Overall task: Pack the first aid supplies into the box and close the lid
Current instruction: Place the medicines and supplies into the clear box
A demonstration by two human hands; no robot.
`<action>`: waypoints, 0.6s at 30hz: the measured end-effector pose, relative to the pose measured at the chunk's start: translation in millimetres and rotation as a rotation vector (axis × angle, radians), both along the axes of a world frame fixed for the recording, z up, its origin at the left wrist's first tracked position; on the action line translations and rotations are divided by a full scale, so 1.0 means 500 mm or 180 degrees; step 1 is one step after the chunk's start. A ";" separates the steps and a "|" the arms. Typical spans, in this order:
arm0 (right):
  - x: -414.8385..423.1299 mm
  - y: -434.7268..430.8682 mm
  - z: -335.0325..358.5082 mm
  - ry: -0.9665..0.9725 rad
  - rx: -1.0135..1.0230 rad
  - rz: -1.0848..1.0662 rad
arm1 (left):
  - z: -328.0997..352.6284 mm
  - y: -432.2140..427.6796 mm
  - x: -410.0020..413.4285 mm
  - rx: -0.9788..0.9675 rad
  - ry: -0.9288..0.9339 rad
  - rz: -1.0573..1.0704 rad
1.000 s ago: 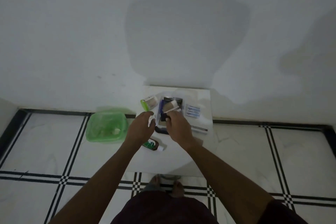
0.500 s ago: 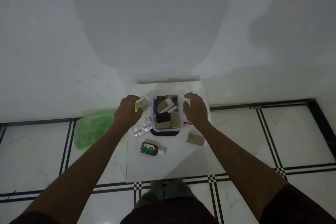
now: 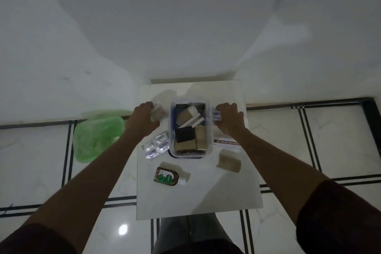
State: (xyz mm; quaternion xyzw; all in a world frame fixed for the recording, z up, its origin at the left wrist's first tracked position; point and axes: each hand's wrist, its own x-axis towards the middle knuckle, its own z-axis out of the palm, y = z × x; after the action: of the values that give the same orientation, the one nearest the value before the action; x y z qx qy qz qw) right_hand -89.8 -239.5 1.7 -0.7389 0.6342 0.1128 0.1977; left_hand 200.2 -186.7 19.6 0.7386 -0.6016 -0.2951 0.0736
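Note:
A clear plastic box (image 3: 208, 142) stands on the small white table (image 3: 198, 196), holding brown bandage rolls, a dark pill strip and an ointment carton. My left hand (image 3: 144, 119) lies left of the box, closed on a small clear bottle with a green cap (image 3: 158, 114). My right hand (image 3: 231, 120) is right of the box, fingers on a small white packet (image 3: 216, 115). Silver blister packs (image 3: 156, 146), a brown antiseptic bottle (image 3: 171, 177), a bandage roll (image 3: 229, 161) and an ointment carton (image 3: 226, 142) lie loose on the table.
A green plastic lid (image 3: 97, 136) rests on the tiled floor left of the table. A white wall rises just behind the table. My legs (image 3: 185, 233) are below the table's front edge.
Both hands have left the middle of the box and spread apart, the left to the small bottle, the right to the white packet. The view has shifted.

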 end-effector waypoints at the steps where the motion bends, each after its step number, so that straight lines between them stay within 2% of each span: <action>1: 0.004 -0.002 -0.008 0.0111 -0.0008 0.0068 | -0.007 0.000 -0.003 -0.0025 0.0026 0.0029; 6: 0.013 -0.001 -0.015 0.0281 -0.0180 0.0075 | -0.010 0.007 -0.018 -0.0437 -0.0014 0.0060; 14: -0.001 0.015 0.006 0.0458 -0.0339 0.0291 | 0.096 0.034 -0.031 -0.1157 0.0054 0.0156; 16: -0.002 0.021 0.021 0.0310 -0.0656 0.0092 | 0.131 0.030 -0.047 -0.1362 0.0117 -0.0049; 18: -0.001 0.030 0.049 -0.0195 -0.1053 -0.0407 | 0.156 0.022 -0.066 -0.1568 0.0122 -0.0376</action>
State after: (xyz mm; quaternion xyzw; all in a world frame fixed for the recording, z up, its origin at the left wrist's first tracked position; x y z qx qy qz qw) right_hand -90.2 -224.6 26.4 -0.7226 0.6835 -0.0285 0.0995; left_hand 167.4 -175.5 97.8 0.6563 -0.6960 -0.1573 0.2454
